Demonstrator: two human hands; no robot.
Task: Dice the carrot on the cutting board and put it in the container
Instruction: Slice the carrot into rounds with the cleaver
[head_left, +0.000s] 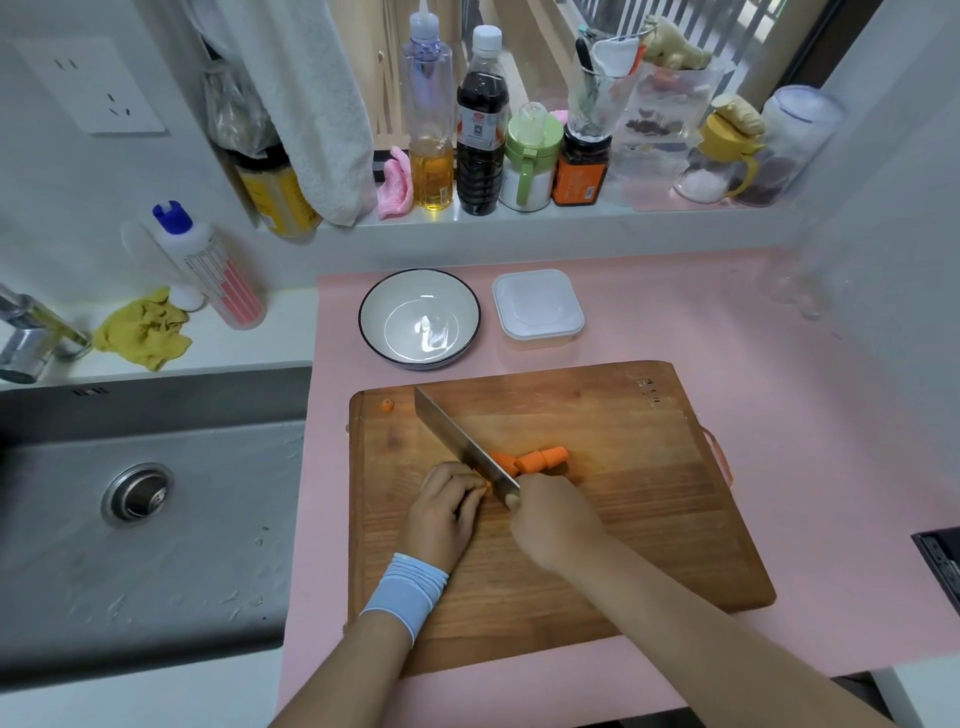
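I see orange carrot (535, 460) mid-frame on brown wooden cutting board (623, 519), long axis left-right, right end slightly higher. My left hand (444, 512) pinches its left end; right hand (553, 519) grips steel knife (462, 447).

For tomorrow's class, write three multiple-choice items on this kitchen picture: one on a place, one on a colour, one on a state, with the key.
1. Where does the container stand relative to the bowl? A left of it; B right of it; C inside it.
2. What colour is the wristband? A red; B black; C light blue.
3. What is the right hand doing? A gripping the knife; B resting open; C lifting the bowl.

Key: 1 B, it sits on the counter beside the bowl's right rim. 2 C, a pale blue band circles the left wrist. 3 A, its fingers curl round the handle, with the blade at the carrot.
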